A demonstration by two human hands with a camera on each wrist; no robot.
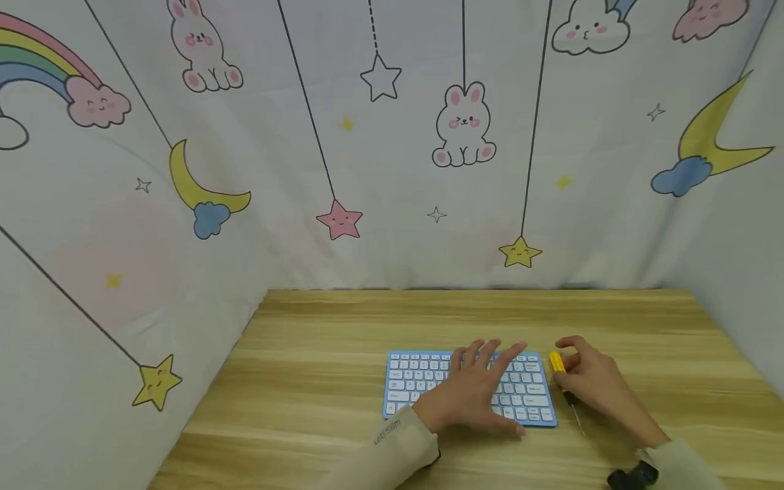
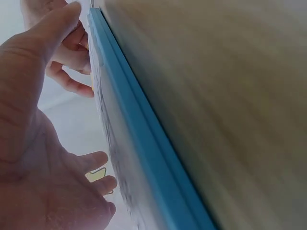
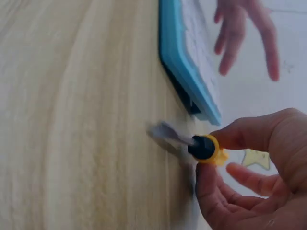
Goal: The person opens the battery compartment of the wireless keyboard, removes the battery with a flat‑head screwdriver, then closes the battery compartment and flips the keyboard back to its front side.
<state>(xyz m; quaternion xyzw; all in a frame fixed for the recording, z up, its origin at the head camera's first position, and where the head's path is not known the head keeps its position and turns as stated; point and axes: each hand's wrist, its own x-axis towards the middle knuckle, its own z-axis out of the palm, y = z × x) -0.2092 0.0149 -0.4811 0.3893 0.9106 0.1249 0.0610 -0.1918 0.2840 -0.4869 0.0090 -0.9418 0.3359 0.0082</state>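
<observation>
- Left hand (image 1: 470, 398): fingers spread loosely above the blue, white-keyed keyboard (image 1: 522, 393); contact is unclear.
- Right hand (image 1: 595, 382): thumb and finger pinch the screwdriver (image 1: 557, 362) by its yellow handle, just right of the keyboard.
- Keyboard: lies on the wooden table (image 1: 294, 395).

Pale cream sleeves (image 1: 373, 459) are worn; dark, slanting lettering (image 1: 387, 431) is printed near the left hand (image 1: 468, 397), and a black, rounded device (image 1: 633, 476) is worn behind the right hand (image 1: 592, 378).
</observation>
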